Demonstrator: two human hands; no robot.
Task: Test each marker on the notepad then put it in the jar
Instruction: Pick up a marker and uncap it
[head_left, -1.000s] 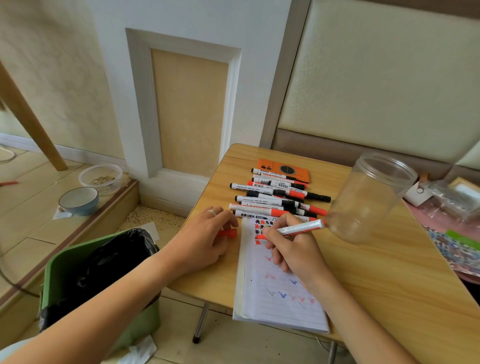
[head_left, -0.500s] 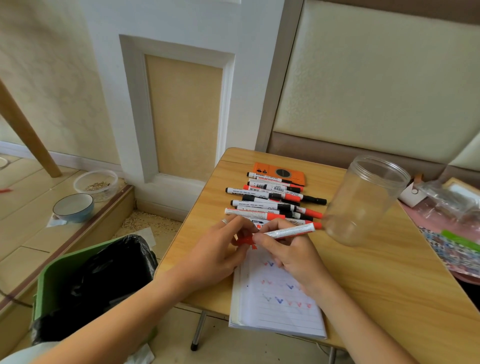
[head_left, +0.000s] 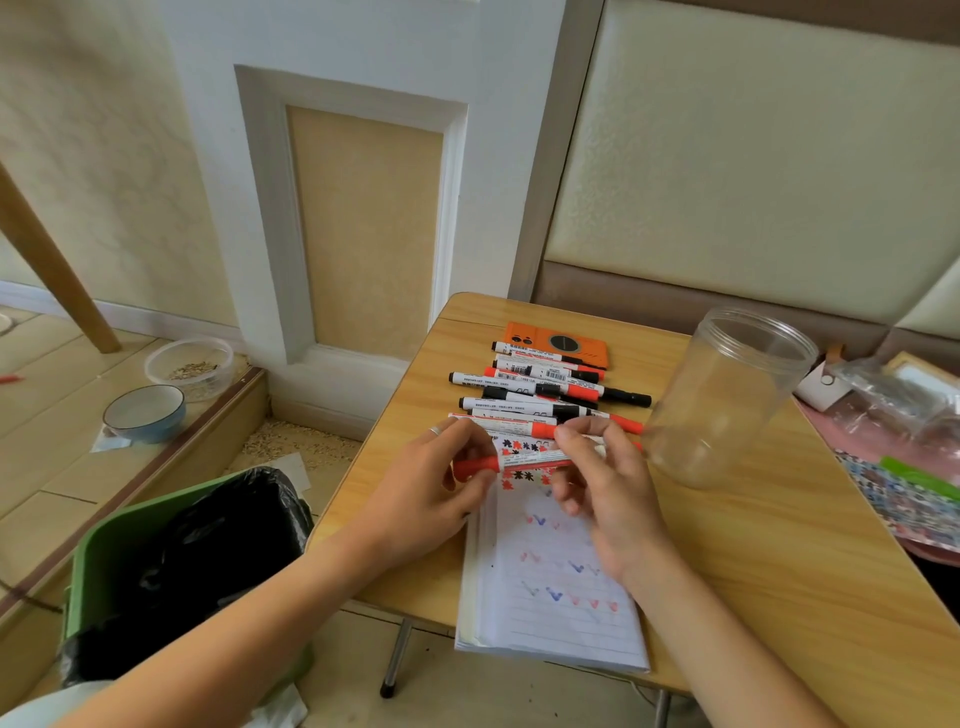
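Both hands hold one white-barrelled marker with a red cap (head_left: 524, 460) just above the top of the white lined notepad (head_left: 550, 597). The left hand (head_left: 431, 493) pinches the red cap end with curled fingers. The right hand (head_left: 602, 483) grips the barrel with thumb and fingertips. The long axis of the marker runs from 9 o'clock to 3 o'clock, cap at 9.

I judge that the cap is now on, so the coming move is the drop into the clear plastic jar (head_left: 727, 395). The jar stands open on the wooden table (head_left: 753, 597), at about 2 o'clock from the hands and near them. The right hand is the nearer one. The marker must turn upright to enter the mouth.

The row of other red and black markers (head_left: 540, 395) lies at 12 o'clock, same axis. Their labels show barcodes and small print, too small to read. The notepad has red and blue check marks and a printed leaf pattern.
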